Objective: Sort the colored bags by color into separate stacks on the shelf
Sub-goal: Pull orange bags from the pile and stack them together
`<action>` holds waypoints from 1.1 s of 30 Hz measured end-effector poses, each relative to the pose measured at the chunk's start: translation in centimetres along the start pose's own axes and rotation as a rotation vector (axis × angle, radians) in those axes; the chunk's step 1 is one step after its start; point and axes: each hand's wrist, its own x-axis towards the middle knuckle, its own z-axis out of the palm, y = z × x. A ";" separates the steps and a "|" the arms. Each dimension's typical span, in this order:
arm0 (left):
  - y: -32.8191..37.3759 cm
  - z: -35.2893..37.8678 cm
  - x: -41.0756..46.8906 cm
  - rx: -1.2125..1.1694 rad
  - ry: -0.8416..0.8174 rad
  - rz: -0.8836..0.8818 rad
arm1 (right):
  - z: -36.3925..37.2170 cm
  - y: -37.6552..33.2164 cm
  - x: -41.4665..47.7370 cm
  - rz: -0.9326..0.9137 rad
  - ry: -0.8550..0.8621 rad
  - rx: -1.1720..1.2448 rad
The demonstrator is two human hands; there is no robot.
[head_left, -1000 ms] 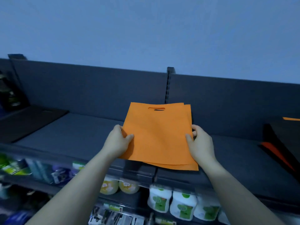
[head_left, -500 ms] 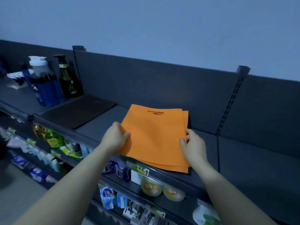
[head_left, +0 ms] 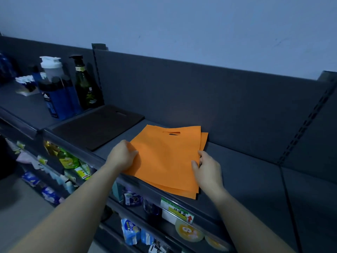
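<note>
From the head view, the orange bags (head_left: 166, 159) lie in a loose stack on the shelf (head_left: 246, 172), their near corner at about 5 o'clock reaching the shelf's front lip. The left hand (head_left: 122, 157) grips the stack's 9 o'clock edge, thumb on top and fingers tucked under, pinching the fabric. The right hand (head_left: 207, 170) curls on the 3 o'clock edge, thumb on top, fingertips at the layered edges; I cannot tell how many layers that grip holds. The bags are fanned, not squared: lower ones stick out at 2 o'clock and at 5 o'clock. The main risk, I judge, is that a sideways nudge slides only the thin top bag, widening the fan, or pushes the near corner past the lip so a bag droops or slips toward the goods below. At 10 o'clock a dark bag (head_left: 98, 126) lies flat, just beside but apart; a drift that way could overlap the colours. The bottles (head_left: 60, 88) stand farther off at 10 o'clock.
</note>
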 end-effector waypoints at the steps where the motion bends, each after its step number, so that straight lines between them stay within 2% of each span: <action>1: -0.4 -0.1 0.6 0.000 -0.003 0.002 | 0.5 -0.3 0.1 0.003 0.002 -0.004; 14: -3.6 -1.2 6.6 0.108 -0.107 0.090 | 4.5 -4.4 0.4 0.218 -0.029 -0.114; 23: -4.9 -1.7 7.7 0.180 -0.100 0.223 | 5.4 -6.0 -0.5 0.247 -0.036 -0.299; 28: -3.8 -2.6 6.8 0.455 -0.004 0.421 | 3.4 -6.2 -0.9 0.257 -0.009 -0.327; 33: 0.1 -3.5 4.9 0.373 0.044 0.653 | -0.5 -6.4 -1.2 0.256 0.067 -0.403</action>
